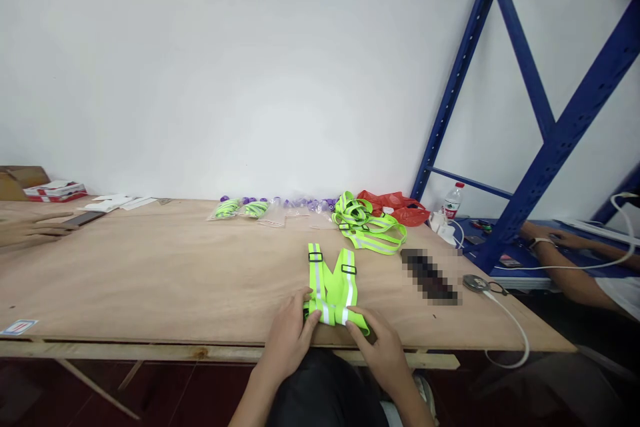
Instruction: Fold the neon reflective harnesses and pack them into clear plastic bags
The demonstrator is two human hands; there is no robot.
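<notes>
A neon-yellow reflective vest [334, 287] made of elastic straps with silver stripes lies at the table's front edge, its lower part folded over. Two black buckles sit on its upright straps. My left hand [293, 327] pinches the folded bottom at the left, thumb in front and fingers behind. On the right, my right hand [380, 343] grips the other end of that fold, thumb on the near side. A loose tangle of the same straps [367, 223] lies further back. Two clear bags with folded neon straps [226, 209] rest near the wall.
Purple pieces [320, 205] and a red plastic bag [400, 207] line the wall. A blurred dark object [430, 277] and a round device with a white cable [476, 283] lie right. Blue shelving [530, 167], a bottle [453, 201] and another person's arms [560, 260] are beyond; another hand [30, 228] is far left.
</notes>
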